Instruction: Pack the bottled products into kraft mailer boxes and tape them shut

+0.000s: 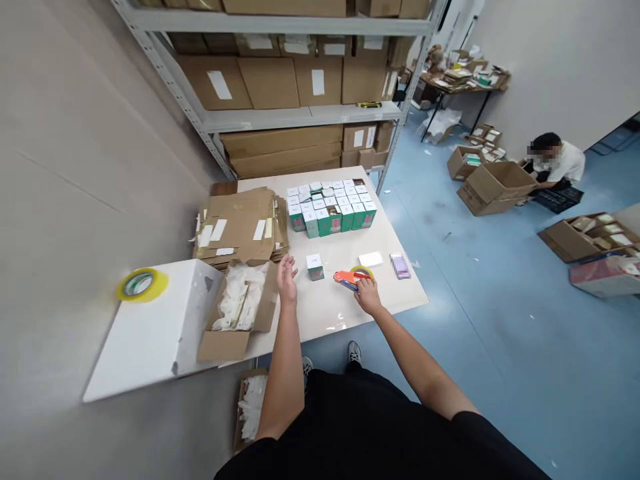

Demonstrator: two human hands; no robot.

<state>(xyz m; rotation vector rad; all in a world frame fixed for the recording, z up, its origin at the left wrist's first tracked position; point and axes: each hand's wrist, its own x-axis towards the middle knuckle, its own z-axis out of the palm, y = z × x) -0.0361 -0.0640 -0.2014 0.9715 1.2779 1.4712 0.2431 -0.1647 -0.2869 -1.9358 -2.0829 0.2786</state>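
My right hand (pixel 367 295) is closed on an orange tape dispenser (pixel 345 276) with a yellow roll of tape, low over the table's front part. My left hand (pixel 287 280) is raised with nothing in it, fingers extended, beside the open carton (pixel 263 313) of white plastic packing. Between my hands stands a single small white-and-green box (pixel 315 267). Farther back, several similar boxes (pixel 330 210) are packed in tight rows. A flat white box (pixel 371 259) lies behind the dispenser, and a purple phone-like item (pixel 400 266), partly blurred, lies to its right.
Flattened cardboard (pixel 240 220) is stacked at the table's left. A large white box (pixel 150 320) bears a yellow tape roll (pixel 143 285). Behind the table rises a metal shelf (pixel 300 119) full of cartons. On the right, a person (pixel 570 163) crouches by an open carton (pixel 495 190).
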